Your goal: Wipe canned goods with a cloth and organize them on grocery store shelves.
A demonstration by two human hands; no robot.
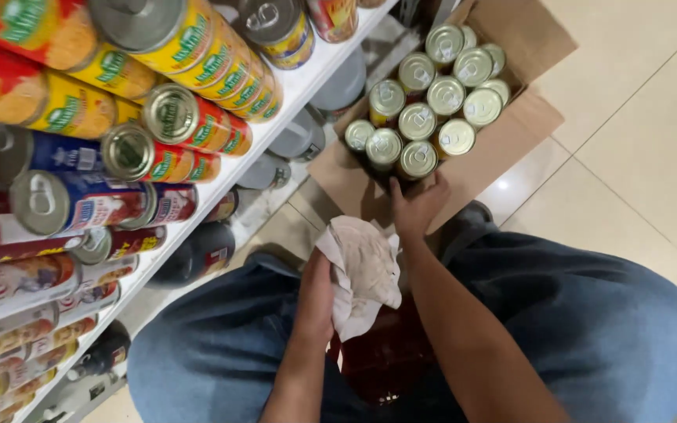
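The left hand bunches a dirty cloth ready for wiping, while the right hand reaches, fingers spread, onto the nearest tin can (carton far right).

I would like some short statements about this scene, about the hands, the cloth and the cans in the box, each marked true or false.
1. The left hand holds a crumpled pale cloth. True.
2. The right hand rests on the white shelf. False: it reaches to the cardboard box, at the nearest can.
3. The cans in the box stand upright, lids up. True.
4. The cardboard box is closed. False: its flaps are open and the can tops show.
5. The cans on the shelf lie on their sides. True.
6. The floor is dark carpet. False: it is pale glossy tile.
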